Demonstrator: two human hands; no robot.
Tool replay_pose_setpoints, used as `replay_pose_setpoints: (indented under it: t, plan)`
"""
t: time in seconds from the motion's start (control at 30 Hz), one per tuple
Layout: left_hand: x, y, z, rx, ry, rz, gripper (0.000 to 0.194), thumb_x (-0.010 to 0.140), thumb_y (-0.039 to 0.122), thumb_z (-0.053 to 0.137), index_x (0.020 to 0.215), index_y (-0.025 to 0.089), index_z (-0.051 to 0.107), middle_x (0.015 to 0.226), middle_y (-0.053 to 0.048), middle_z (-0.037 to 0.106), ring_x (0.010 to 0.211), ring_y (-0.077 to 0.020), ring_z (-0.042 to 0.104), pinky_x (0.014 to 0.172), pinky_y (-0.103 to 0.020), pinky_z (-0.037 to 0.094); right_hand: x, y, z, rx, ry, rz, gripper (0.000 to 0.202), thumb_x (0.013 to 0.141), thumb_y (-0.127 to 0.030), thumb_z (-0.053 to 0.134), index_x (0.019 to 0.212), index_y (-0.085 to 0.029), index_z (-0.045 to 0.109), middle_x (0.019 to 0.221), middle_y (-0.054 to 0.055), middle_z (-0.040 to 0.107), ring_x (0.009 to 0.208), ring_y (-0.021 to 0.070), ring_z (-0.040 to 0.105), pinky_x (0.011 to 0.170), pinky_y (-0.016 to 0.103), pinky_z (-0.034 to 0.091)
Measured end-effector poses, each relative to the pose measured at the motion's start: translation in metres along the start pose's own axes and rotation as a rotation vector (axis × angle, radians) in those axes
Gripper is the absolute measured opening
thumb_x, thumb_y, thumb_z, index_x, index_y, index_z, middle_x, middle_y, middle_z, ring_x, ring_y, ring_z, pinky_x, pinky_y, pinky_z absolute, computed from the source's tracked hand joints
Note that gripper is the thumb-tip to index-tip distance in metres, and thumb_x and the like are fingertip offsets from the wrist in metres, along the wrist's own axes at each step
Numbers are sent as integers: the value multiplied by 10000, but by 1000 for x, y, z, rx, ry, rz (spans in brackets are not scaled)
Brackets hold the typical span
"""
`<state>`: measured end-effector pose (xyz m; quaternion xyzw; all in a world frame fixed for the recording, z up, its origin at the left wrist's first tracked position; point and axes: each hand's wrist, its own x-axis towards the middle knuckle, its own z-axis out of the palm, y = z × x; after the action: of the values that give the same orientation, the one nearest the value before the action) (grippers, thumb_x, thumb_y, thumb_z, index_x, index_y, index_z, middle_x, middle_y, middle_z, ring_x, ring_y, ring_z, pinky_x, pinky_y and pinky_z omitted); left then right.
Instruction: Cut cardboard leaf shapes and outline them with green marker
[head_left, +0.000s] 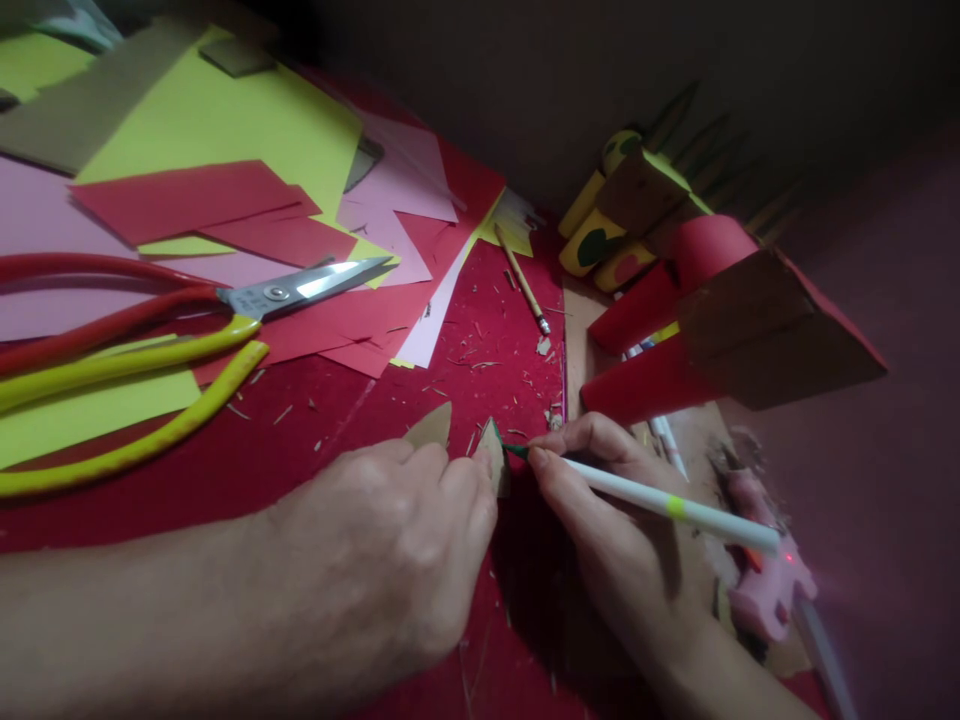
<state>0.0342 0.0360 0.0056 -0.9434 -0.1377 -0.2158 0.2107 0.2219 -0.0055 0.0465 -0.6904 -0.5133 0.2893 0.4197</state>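
Note:
My left hand presses down on a small piece of tan cardboard lying on the red sheet, with another cardboard corner sticking up by its fingertips. My right hand grips a white pen with a yellow-green band. The pen's dark green tip touches the edge of that cardboard corner.
Red-handled scissors and yellow-handled scissors lie at left over red, pink and yellow paper. A pencil lies beyond. Red paper cones with cardboard stand at right. A pink glue gun rests by my right wrist.

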Motion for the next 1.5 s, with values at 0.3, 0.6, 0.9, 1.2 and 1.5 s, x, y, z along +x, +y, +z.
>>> replay_pose_setpoints:
  t: [0.3, 0.6, 0.9, 1.2, 1.5]
  plan:
    - [1, -2, 1, -6, 8, -20, 381, 1019, 31, 490, 1276, -20, 767, 878, -132, 798, 684, -241, 709, 735, -410, 641, 3, 4, -4, -16, -10, -68, 135, 726, -192, 674, 614, -230, 610, 505, -54, 566, 443, 100, 496, 413, 178, 372]
    - [0, -1, 2, 10, -14, -6, 377, 1025, 67, 536, 1323, -10, 753, 920, -133, 805, 728, -252, 721, 801, -435, 643, -1, 2, -3, -14, 5, -5, 134, 740, -219, 686, 621, -231, 626, 501, -51, 578, 444, 105, 507, 404, 172, 379]
    - [0, 0, 1, 9, -19, -9, 368, 1031, 84, 567, 1341, -9, 742, 894, -111, 796, 683, -224, 686, 716, -388, 634, 1, 3, -2, -15, -5, -52, 139, 736, -201, 679, 620, -229, 608, 512, -60, 567, 449, 98, 487, 416, 181, 360]
    - [3, 0, -1, 15, -8, -16, 355, 1007, 40, 550, 1268, 17, 790, 869, -117, 803, 650, -227, 683, 776, -419, 657, -2, 4, -5, -26, -42, -19, 131, 758, -186, 686, 652, -235, 629, 527, -63, 572, 462, 105, 506, 424, 182, 392]
    - [0, 0, -1, -16, 2, -5, 402, 992, 13, 486, 1270, -14, 774, 892, -140, 815, 718, -261, 750, 742, -420, 674, 2, 4, 1, 25, 15, -5, 126, 748, -213, 736, 644, -228, 666, 524, -43, 631, 450, 111, 546, 410, 172, 415]
